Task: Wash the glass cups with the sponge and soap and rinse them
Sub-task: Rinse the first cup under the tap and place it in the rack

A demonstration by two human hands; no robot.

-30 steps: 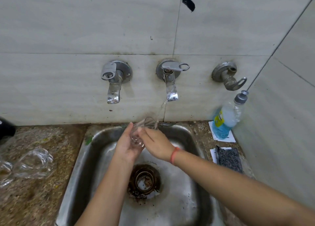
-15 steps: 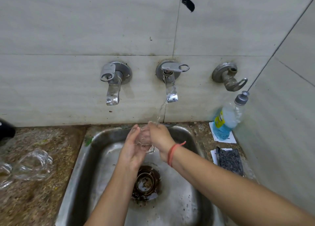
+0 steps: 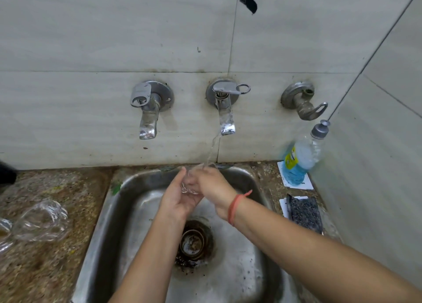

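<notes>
A clear glass cup (image 3: 190,184) is held between both hands at the back of the steel sink (image 3: 109,213), under a thin stream from the middle tap (image 3: 226,111). My left hand (image 3: 178,197) cups it from the left and below. My right hand (image 3: 212,185), with a red band at the wrist, covers its right side, so most of the glass is hidden. Another clear glass (image 3: 40,220) lies on its side on the counter at the left. A dark sponge (image 3: 304,213) lies right of the sink, and a blue soap bottle (image 3: 301,160) leans in the corner.
Two more wall taps, the left tap (image 3: 148,111) and the right tap (image 3: 303,101), flank the running one. The drain (image 3: 194,243) is dirty and sits in the sink's middle. The speckled stone counter (image 3: 68,188) extends left, with part of a further glass (image 3: 4,234) at the frame edge.
Both hands lifted the glass slightly toward the back of the sink, closer under the stream, and my right hand closed more over it.
</notes>
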